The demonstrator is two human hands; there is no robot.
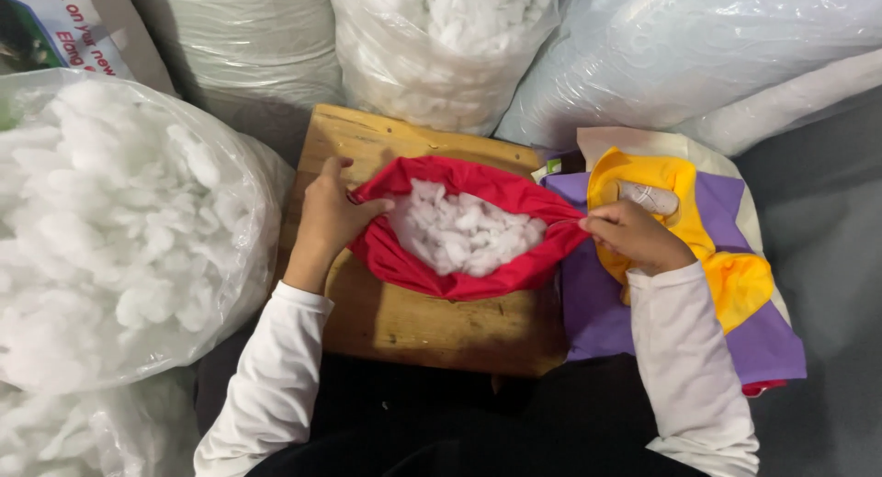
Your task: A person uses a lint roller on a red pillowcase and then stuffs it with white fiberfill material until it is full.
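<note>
Stretching red fabric cover (478, 275) open over wooden worktop (432, 330): left hand (333, 215), right hand (629, 233) each pinch-grip rim, exposing white stuffing (464, 233).

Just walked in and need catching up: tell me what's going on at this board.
A person in white sleeves holds a red cloth cover open on a wooden board, the left hand gripping one edge and the right hand the other. White stuffing sits inside it. Clear bags of stuffing stand around, and folded yellow and purple cloth lies at the right.
</note>
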